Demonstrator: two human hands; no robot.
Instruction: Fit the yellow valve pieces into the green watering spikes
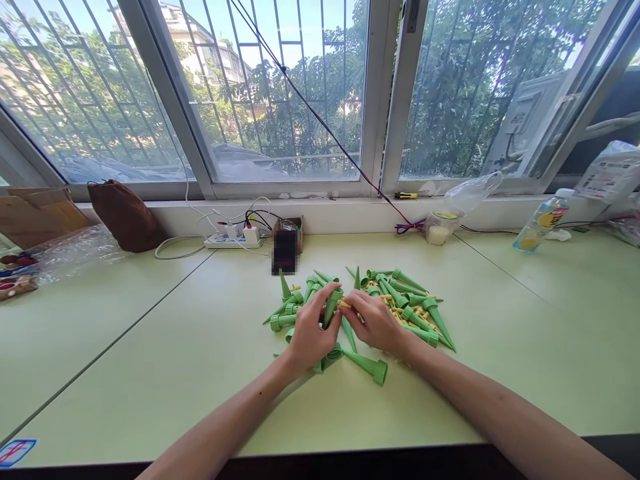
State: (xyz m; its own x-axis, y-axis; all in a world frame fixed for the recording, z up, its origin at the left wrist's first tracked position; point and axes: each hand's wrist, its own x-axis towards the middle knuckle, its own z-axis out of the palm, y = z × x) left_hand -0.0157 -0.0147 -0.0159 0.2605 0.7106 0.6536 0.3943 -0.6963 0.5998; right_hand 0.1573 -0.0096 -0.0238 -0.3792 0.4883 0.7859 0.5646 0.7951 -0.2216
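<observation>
My left hand (315, 325) is closed around a green plastic watering spike (332, 307), its wide collar upward and its point down. Close against that collar, my right hand (373, 321) pinches a small yellow plastic piece (345, 304). Whether the yellow piece touches the spike or sits in it, I cannot tell. More green spikes lie in a loose heap on both sides of my hands, with several small yellow pieces (395, 313) among those on the right. One spike (367, 367) lies nearest to me, its collar toward the right.
Behind the heap stand a blurred dark device (284, 252) and a white power strip (235, 240) with cables. A lidded plastic cup (440, 228) and a drink bottle (543, 221) stand at the back right. A brown pouch (127, 217) leans by the window at left.
</observation>
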